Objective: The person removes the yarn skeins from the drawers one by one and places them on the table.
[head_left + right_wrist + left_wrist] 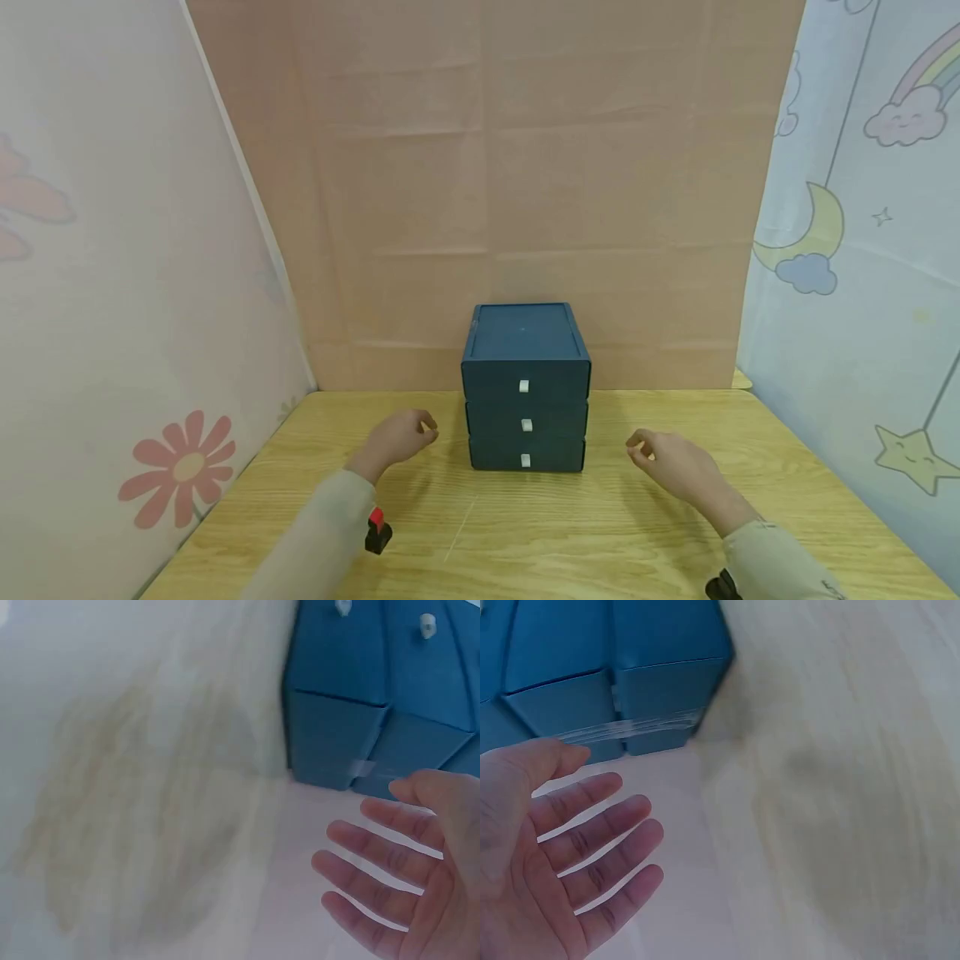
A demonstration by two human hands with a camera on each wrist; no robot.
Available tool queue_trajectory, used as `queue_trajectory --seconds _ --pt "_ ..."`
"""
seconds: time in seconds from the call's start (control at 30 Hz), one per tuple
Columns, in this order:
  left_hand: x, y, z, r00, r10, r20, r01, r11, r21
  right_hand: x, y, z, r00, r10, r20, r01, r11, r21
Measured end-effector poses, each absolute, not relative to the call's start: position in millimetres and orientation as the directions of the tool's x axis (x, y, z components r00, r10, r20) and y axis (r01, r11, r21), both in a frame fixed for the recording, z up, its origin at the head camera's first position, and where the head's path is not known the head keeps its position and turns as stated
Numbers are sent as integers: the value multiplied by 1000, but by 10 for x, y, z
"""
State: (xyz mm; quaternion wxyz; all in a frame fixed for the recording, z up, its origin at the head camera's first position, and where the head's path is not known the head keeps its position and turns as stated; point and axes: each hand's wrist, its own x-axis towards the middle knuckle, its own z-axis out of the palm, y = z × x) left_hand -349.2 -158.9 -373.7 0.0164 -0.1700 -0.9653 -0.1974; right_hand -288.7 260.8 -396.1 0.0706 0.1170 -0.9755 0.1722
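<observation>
A dark blue chest of three drawers (525, 333) stands on the wooden table, each drawer front carrying a small white knob (524, 387). All its drawers are closed. To its left my left hand (397, 437) hovers with loosely bent fingers, holding nothing. My right hand (675, 467) hangs in the air on the other side, also holding nothing. In the left wrist view the left hand (562, 855) is apart from the chest's side (667, 690), where clear tape runs across. The right wrist view has the right hand (405, 877) below the chest's other side (330, 735), not touching it.
The light wooden table (480, 533) runs up to a creased tan backdrop (480, 183). A flower-printed white cloth (150, 292) hangs at the left, and a cloth with moon and star prints (862, 333) at the right. Each wrist wears a small black device (378, 537).
</observation>
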Motion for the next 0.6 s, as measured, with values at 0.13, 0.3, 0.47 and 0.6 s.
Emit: queue_trajectory --seconds 0.13,0.3,0.47,0.6 --pt "-3533 -1581 -3564 -944 303 133 329 814 478 -2874 2534 -3831 -966 -189 175 -246 879 -409" --pt "-3603 -1522 -3260 -923 329 198 374 653 659 -2829 2361 -3590 -952 -211 220 -298 797 -526" --pt "-3616 -1426 -2943 -919 317 234 374 511 774 -2793 2060 -3380 -920 -247 303 -390 650 -652" --pt "-3600 -1318 -2774 -948 254 193 286 412 865 -2814 1788 -3286 -897 -290 334 -438 488 -755"
